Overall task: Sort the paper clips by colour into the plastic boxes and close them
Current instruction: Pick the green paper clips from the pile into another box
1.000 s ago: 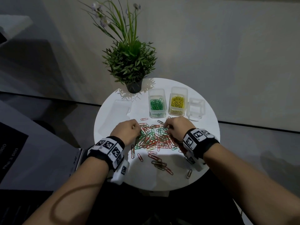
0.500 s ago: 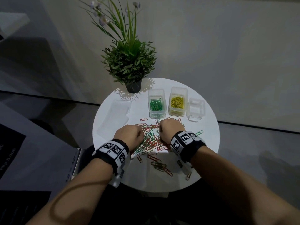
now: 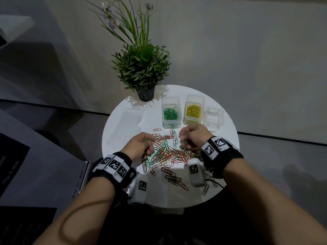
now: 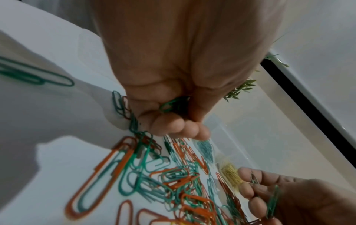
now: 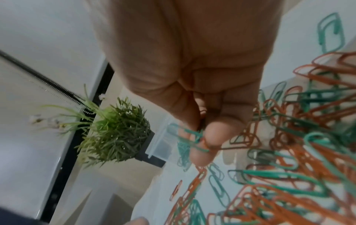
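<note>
Left hand [image 3: 139, 147] and right hand [image 3: 193, 137], each clasping a few green wire paper clips [image 4: 173, 105], raised over the mixed heap of red and green paper clips [image 3: 168, 152] on the round white table [image 3: 223, 174]. Behind the heap stand three open clear plastic boxes [image 3: 170, 111]: green clips, yellow clips, one bare.

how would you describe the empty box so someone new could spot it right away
On the round white table, three clear plastic boxes stand in a row behind the pile of clips, to the right of the potted plant. The empty box is the rightmost and the shortest. The green box and yellow box beside it hold clips, while it holds none.
</note>
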`<state>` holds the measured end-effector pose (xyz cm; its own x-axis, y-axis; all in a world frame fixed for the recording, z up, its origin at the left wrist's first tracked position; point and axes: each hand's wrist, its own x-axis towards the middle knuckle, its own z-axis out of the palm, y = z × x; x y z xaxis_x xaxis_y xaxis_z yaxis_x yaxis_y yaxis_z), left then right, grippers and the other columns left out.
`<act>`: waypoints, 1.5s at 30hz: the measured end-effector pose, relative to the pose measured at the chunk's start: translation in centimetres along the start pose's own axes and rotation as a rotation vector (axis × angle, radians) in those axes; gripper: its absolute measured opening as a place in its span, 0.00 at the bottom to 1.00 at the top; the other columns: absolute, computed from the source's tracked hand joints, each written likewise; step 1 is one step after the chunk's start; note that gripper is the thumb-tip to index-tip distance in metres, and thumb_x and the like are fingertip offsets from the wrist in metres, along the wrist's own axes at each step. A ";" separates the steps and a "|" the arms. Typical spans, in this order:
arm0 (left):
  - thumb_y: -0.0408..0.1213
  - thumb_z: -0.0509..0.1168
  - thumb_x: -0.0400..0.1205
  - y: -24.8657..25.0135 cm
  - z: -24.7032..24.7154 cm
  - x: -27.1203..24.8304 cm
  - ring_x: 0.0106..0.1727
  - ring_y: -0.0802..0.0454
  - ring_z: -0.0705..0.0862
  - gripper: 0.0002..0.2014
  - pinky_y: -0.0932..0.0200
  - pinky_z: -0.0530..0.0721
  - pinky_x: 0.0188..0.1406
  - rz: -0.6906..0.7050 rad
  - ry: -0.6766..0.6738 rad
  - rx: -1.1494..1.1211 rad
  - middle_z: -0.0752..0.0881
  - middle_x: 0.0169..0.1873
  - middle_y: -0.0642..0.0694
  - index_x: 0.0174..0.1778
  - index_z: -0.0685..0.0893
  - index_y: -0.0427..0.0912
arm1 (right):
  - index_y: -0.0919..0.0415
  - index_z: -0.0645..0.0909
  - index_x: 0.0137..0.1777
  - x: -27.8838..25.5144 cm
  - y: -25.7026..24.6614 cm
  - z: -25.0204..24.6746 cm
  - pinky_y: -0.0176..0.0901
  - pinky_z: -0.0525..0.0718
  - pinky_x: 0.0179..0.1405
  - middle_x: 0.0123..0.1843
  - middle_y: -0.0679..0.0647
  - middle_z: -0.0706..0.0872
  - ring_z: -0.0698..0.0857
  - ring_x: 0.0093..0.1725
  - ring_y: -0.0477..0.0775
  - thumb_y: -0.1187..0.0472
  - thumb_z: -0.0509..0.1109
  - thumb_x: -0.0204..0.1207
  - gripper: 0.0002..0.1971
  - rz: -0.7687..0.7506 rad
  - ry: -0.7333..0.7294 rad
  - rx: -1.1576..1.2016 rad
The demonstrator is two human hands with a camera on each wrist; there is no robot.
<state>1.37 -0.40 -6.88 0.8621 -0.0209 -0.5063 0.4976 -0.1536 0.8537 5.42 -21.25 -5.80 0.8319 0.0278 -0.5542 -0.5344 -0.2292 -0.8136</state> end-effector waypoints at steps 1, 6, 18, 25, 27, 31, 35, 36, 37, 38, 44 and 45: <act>0.22 0.50 0.86 0.2 0.0 -0.1 0.23 0.54 0.73 0.13 0.66 0.69 0.17 -0.012 -0.002 -0.026 0.78 0.27 0.42 0.48 0.79 0.39 | 0.71 0.78 0.47 0.2 -0.1 -0.1 0.41 0.75 0.21 0.31 0.66 0.82 0.81 0.22 0.58 0.84 0.54 0.76 0.13 0.023 -0.029 0.038; 0.31 0.55 0.85 1.2 0.2 -0.2 0.22 0.50 0.75 0.09 0.64 0.73 0.17 -0.069 0.013 -0.138 0.78 0.27 0.42 0.40 0.75 0.37 | 0.68 0.80 0.48 0.6 -0.2 -1.5 0.40 0.85 0.26 0.39 0.63 0.89 0.88 0.41 0.62 0.79 0.58 0.80 0.11 0.068 -0.152 0.084; 0.43 0.76 0.74 1.7 3.7 0.7 0.51 0.56 0.83 0.15 0.62 0.79 0.57 0.205 -0.056 0.697 0.87 0.48 0.56 0.57 0.88 0.52 | 0.67 0.79 0.40 -0.6 0.3 -1.3 0.35 0.76 0.22 0.30 0.59 0.78 0.74 0.24 0.51 0.71 0.52 0.77 0.13 0.166 -0.235 0.690; 0.47 0.76 0.74 1.8 4.2 1.1 0.50 0.55 0.83 0.16 0.63 0.78 0.54 0.287 -0.081 0.739 0.89 0.51 0.53 0.58 0.89 0.55 | 0.65 0.73 0.40 -0.2 1.5 -1.0 0.33 0.73 0.20 0.29 0.59 0.77 0.72 0.24 0.50 0.80 0.43 0.72 0.18 0.210 -0.215 0.698; 0.47 0.75 0.74 1.8 4.8 1.1 0.41 0.56 0.81 0.10 0.63 0.77 0.45 0.313 -0.084 0.734 0.87 0.36 0.57 0.51 0.91 0.55 | 0.65 0.73 0.39 -0.4 1.3 -1.1 0.32 0.72 0.20 0.29 0.58 0.77 0.72 0.22 0.49 0.81 0.46 0.67 0.17 0.213 -0.244 0.750; 0.47 0.70 0.78 1.5 4.7 1.3 0.43 0.52 0.85 0.06 0.53 0.83 0.50 0.343 -0.080 0.752 0.88 0.35 0.53 0.41 0.90 0.51 | 0.64 0.74 0.40 -0.4 1.0 -1.2 0.32 0.74 0.20 0.30 0.59 0.79 0.73 0.25 0.50 0.79 0.51 0.61 0.15 0.229 -0.229 0.785; 0.47 0.65 0.82 1.3 2.4 1.1 0.48 0.50 0.84 0.09 0.55 0.82 0.50 0.325 0.005 0.896 0.89 0.42 0.52 0.45 0.89 0.50 | 0.67 0.76 0.47 0.0 1.0 -1.8 0.44 0.83 0.30 0.35 0.63 0.81 0.79 0.30 0.57 0.74 0.52 0.80 0.11 0.274 -0.120 0.762; 0.47 0.65 0.82 1.0 1.6 1.2 0.48 0.50 0.84 0.09 0.56 0.82 0.49 0.298 0.044 0.935 0.89 0.42 0.51 0.45 0.88 0.50 | 0.68 0.76 0.46 0.0 0.9 -1.8 0.48 0.84 0.34 0.36 0.63 0.81 0.80 0.32 0.58 0.70 0.54 0.83 0.10 0.288 -0.115 0.786; 0.47 0.64 0.82 0.8 0.7 1.1 0.48 0.48 0.84 0.09 0.56 0.82 0.47 0.271 0.088 0.966 0.88 0.41 0.51 0.45 0.88 0.50 | 0.68 0.77 0.44 0.0 0.8 -1.6 0.50 0.85 0.36 0.37 0.64 0.81 0.80 0.34 0.59 0.66 0.56 0.84 0.11 0.302 -0.113 0.809; 0.48 0.64 0.82 0.7 -0.1 1.0 0.48 0.47 0.84 0.09 0.56 0.82 0.46 0.248 0.132 0.983 0.88 0.41 0.50 0.45 0.88 0.50 | 0.68 0.78 0.43 0.1 0.6 -1.4 0.50 0.87 0.36 0.38 0.64 0.80 0.81 0.36 0.59 0.63 0.58 0.84 0.12 0.317 -0.116 0.817; 0.46 0.66 0.80 0.5 -2.3 0.5 0.48 0.48 0.81 0.07 0.60 0.74 0.40 0.118 0.262 0.996 0.87 0.46 0.48 0.50 0.86 0.51 | 0.66 0.74 0.43 0.4 0.2 -0.2 0.49 0.87 0.34 0.39 0.62 0.79 0.80 0.35 0.58 0.66 0.62 0.81 0.05 0.343 -0.082 0.807; 0.46 0.66 0.79 0.4 -2.4 0.4 0.49 0.48 0.82 0.08 0.60 0.73 0.40 0.120 0.275 0.998 0.86 0.45 0.48 0.53 0.85 0.53 | 0.65 0.72 0.41 0.6 0.3 -0.3 0.46 0.85 0.31 0.36 0.61 0.76 0.78 0.33 0.56 0.68 0.61 0.80 0.06 0.342 -0.066 0.814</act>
<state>2.16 1.89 -6.47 0.9552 0.1163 -0.2722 0.2095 -0.9152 0.3441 5.78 -21.55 -6.27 0.6100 0.1465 -0.7788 -0.7140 0.5278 -0.4600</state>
